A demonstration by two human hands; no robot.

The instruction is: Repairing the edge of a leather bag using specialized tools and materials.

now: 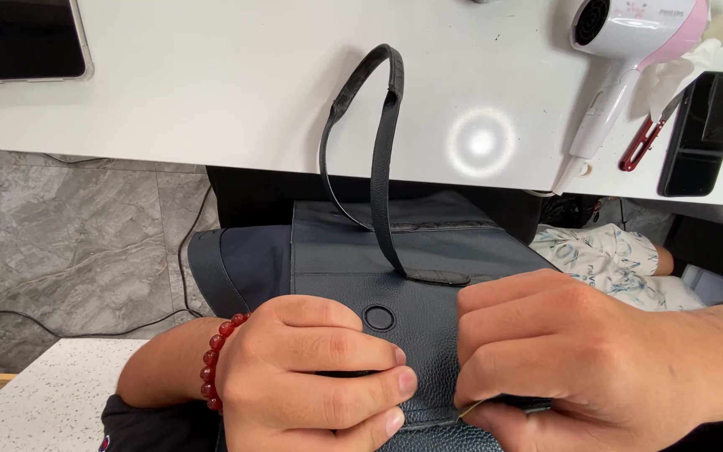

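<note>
Both hands clamp a dark leather bag [353, 259] at lower centre: left hand [311, 368] curled shut on its edge, right hand [579, 360] pinching the seam and a thin yellowish thread [472, 408]. Pulling too hard could likely snap that thread or pucker the leather.

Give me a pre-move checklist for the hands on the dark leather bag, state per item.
1. Left hand gripping the dark leather bag near its lower edge: ok.
2. Right hand pinching the same edge, a thin yellowish strand at its fingertips: ok; what the strand is, cannot tell.
3. Round snap button uncovered between the hands: ok.
4. Bag handle free, looping up over the white table edge: ok.
5. Hair dryer and red-handled snips lying clear of the bag: ok.
6. Seam under the fingers: cannot tell, hidden.
</note>
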